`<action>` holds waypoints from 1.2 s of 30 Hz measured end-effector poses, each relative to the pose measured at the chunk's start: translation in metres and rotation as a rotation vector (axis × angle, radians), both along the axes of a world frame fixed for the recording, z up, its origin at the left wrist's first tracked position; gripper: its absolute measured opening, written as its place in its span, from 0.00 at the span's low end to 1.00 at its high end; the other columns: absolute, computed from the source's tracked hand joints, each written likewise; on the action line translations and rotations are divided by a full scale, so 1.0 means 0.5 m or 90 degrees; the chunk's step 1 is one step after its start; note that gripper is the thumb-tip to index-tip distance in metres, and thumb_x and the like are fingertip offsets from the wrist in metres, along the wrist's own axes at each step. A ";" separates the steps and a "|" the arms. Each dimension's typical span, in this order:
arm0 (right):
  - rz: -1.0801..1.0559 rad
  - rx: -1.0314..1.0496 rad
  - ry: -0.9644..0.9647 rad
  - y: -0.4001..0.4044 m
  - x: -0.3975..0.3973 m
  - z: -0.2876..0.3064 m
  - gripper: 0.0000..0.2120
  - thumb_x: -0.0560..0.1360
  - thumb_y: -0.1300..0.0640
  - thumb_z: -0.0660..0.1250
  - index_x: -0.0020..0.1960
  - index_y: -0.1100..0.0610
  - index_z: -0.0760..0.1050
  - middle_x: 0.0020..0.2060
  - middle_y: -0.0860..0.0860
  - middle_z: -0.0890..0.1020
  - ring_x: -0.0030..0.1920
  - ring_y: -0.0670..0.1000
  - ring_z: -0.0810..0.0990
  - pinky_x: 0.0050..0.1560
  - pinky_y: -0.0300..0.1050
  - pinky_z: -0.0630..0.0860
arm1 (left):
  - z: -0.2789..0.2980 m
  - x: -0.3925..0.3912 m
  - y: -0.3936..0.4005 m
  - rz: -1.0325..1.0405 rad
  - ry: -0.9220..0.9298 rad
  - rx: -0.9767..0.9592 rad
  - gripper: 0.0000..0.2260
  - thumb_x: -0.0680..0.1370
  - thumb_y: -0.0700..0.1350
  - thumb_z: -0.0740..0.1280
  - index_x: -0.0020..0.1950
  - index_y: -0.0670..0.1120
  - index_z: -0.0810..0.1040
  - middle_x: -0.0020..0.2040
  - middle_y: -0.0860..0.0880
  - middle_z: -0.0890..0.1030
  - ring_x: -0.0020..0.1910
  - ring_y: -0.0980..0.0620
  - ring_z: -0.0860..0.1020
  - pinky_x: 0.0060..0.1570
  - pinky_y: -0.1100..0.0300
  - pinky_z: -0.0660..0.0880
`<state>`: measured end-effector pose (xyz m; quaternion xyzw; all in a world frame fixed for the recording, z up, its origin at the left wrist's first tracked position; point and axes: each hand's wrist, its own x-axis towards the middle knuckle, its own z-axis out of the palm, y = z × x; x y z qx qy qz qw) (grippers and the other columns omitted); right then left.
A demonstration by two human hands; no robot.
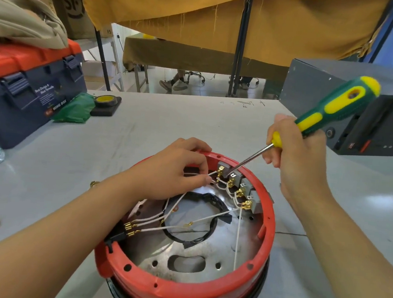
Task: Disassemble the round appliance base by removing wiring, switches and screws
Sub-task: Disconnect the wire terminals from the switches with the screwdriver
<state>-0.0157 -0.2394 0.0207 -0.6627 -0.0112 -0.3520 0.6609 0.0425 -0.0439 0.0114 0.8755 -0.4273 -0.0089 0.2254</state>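
Observation:
The round red appliance base lies open side up on the grey table, showing a metal plate, white wires and a row of grey switches with brass terminals along its far right inner wall. My left hand reaches into the base and pinches a white wire by the farthest switch. My right hand grips a green and yellow screwdriver, whose tip rests against the switch row near the far rim.
A navy and orange toolbox stands at the left, with a green bag and a yellow tape roll beside it. A dark grey metal box sits at the right. A black cable runs right from the base.

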 end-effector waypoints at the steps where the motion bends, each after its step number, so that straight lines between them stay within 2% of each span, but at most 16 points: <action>1: -0.008 0.015 -0.017 -0.004 -0.001 0.003 0.16 0.75 0.54 0.61 0.29 0.57 0.68 0.20 0.45 0.68 0.20 0.44 0.66 0.24 0.39 0.68 | 0.000 0.000 0.000 -0.001 -0.001 -0.001 0.06 0.76 0.53 0.66 0.42 0.53 0.78 0.67 0.56 0.68 0.64 0.59 0.65 0.59 0.68 0.59; 4: -0.009 0.046 -0.051 -0.011 -0.001 0.011 0.18 0.76 0.56 0.61 0.28 0.55 0.68 0.21 0.45 0.69 0.19 0.45 0.65 0.26 0.40 0.67 | -0.001 0.001 0.000 -0.003 -0.008 0.001 0.07 0.77 0.52 0.65 0.43 0.51 0.79 0.66 0.56 0.68 0.64 0.59 0.65 0.60 0.65 0.60; 8: -0.004 0.019 -0.044 -0.005 -0.002 0.008 0.20 0.76 0.55 0.61 0.25 0.49 0.70 0.22 0.45 0.69 0.20 0.45 0.67 0.26 0.40 0.69 | -0.001 0.001 0.000 -0.002 -0.009 0.003 0.07 0.77 0.52 0.65 0.43 0.50 0.79 0.66 0.55 0.69 0.63 0.58 0.66 0.61 0.64 0.61; 13: -0.008 -0.056 -0.065 -0.005 -0.009 0.015 0.17 0.75 0.56 0.61 0.28 0.55 0.70 0.21 0.45 0.71 0.19 0.46 0.68 0.26 0.38 0.68 | -0.002 0.000 0.000 0.002 -0.001 -0.002 0.07 0.77 0.52 0.65 0.43 0.51 0.80 0.66 0.56 0.69 0.64 0.58 0.66 0.61 0.65 0.61; 18: -0.019 -0.133 -0.079 0.002 -0.018 0.017 0.17 0.76 0.56 0.60 0.28 0.56 0.69 0.17 0.46 0.69 0.20 0.49 0.69 0.27 0.38 0.69 | -0.001 -0.001 0.001 0.001 0.002 -0.002 0.06 0.77 0.52 0.65 0.43 0.52 0.79 0.66 0.56 0.69 0.64 0.58 0.66 0.62 0.63 0.61; 23: -0.005 -0.186 -0.078 0.004 -0.022 0.021 0.16 0.76 0.57 0.60 0.29 0.58 0.69 0.19 0.48 0.70 0.22 0.48 0.70 0.28 0.38 0.68 | -0.001 -0.001 -0.001 0.002 0.000 0.003 0.07 0.77 0.52 0.65 0.43 0.52 0.79 0.66 0.55 0.69 0.64 0.58 0.66 0.63 0.63 0.61; 27: 0.008 -0.225 -0.082 0.006 -0.024 0.022 0.17 0.75 0.55 0.59 0.29 0.56 0.68 0.21 0.50 0.69 0.23 0.48 0.70 0.28 0.39 0.69 | 0.000 -0.004 -0.001 0.003 0.002 0.001 0.06 0.77 0.51 0.65 0.42 0.53 0.78 0.67 0.55 0.69 0.64 0.58 0.65 0.62 0.64 0.60; 33: 0.008 -0.088 -0.034 -0.001 -0.009 0.021 0.16 0.75 0.57 0.59 0.29 0.58 0.67 0.19 0.45 0.67 0.19 0.46 0.66 0.26 0.39 0.67 | 0.000 -0.005 -0.002 0.006 0.002 0.003 0.06 0.77 0.51 0.65 0.42 0.53 0.78 0.67 0.56 0.68 0.64 0.58 0.65 0.61 0.65 0.60; 36: 0.007 -0.005 -0.017 -0.010 0.001 0.015 0.18 0.77 0.60 0.59 0.28 0.56 0.67 0.20 0.45 0.67 0.19 0.45 0.64 0.26 0.40 0.67 | 0.000 -0.004 -0.001 0.005 -0.003 0.005 0.06 0.77 0.51 0.65 0.42 0.53 0.78 0.66 0.56 0.68 0.63 0.58 0.65 0.59 0.66 0.59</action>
